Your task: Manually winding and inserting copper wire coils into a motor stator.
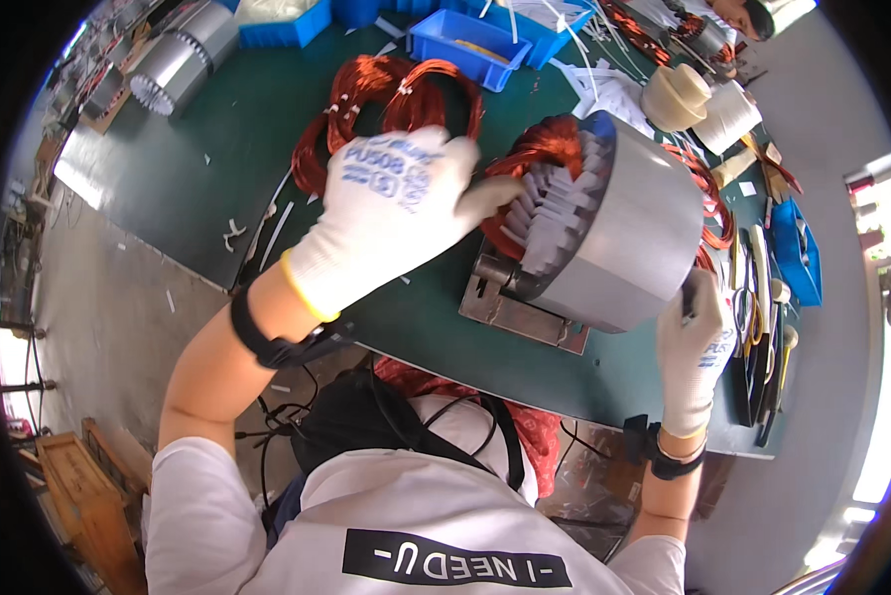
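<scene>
A grey metal motor stator [639, 228] lies on its side on a metal stand [520, 319], white slot papers [555, 218] sticking out of its left end. Orange-red copper wire [540, 149] bulges from that end. My left hand [391, 203], in a white glove, is slightly blurred; its thumb stretches apart from the fingers toward the slot papers. Just beyond it lies a bundle of copper coils [371, 84]. At the stator's right end is my gloved right hand [699, 337], its dark-coated fingers curled together; whatever they pinch is hidden.
Blue bins [470, 48] line the far edge of the green table [197, 188]. Cream rolls [728, 117] stand behind the stator. Scissors [753, 317] and other long tools lie at the right, beside a blue box [795, 253]. Another stator [183, 59] rests far left.
</scene>
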`<state>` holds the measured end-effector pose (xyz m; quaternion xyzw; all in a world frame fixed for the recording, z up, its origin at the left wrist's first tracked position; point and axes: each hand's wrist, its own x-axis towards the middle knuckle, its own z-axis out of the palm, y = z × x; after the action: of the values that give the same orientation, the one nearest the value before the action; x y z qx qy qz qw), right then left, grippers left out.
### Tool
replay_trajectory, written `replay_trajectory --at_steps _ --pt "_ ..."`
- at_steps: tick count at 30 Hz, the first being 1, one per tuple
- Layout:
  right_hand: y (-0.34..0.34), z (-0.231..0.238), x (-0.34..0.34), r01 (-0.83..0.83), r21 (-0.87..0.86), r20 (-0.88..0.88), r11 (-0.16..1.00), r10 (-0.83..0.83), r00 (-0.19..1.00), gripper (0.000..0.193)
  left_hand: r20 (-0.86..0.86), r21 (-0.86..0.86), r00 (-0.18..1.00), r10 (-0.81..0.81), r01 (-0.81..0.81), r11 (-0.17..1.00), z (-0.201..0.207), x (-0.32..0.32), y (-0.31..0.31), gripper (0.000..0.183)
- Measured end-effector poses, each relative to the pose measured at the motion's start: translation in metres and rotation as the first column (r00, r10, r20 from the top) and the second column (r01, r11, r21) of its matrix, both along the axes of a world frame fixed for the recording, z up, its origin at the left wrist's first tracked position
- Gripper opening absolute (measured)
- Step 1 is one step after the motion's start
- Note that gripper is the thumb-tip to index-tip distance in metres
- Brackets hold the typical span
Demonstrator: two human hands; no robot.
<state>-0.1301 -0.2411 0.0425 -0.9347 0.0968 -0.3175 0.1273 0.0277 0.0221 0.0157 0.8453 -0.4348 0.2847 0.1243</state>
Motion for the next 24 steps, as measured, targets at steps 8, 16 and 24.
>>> replay_trajectory --at_steps 8,16,24 --pt "-0.013 -0.032 0.010 -0.226 -0.078 -0.096 0.971 0.218 0.971 0.003 0.327 0.207 0.926 -0.192 0.128 0.970 -0.014 0.006 -0.010 0.021" --pt "-0.028 -0.045 0.021 -0.337 -0.225 -0.087 0.914 0.326 0.941 0.013 -0.084 -0.077 0.943 -0.322 0.316 0.946 -0.023 0.021 -0.034 0.018" --pt "-0.017 -0.022 0.015 -0.182 -0.035 -0.178 0.983 0.173 0.969 0.013 -0.748 -0.549 0.480 -0.458 -0.059 0.834 -0.025 0.023 -0.038 0.042"
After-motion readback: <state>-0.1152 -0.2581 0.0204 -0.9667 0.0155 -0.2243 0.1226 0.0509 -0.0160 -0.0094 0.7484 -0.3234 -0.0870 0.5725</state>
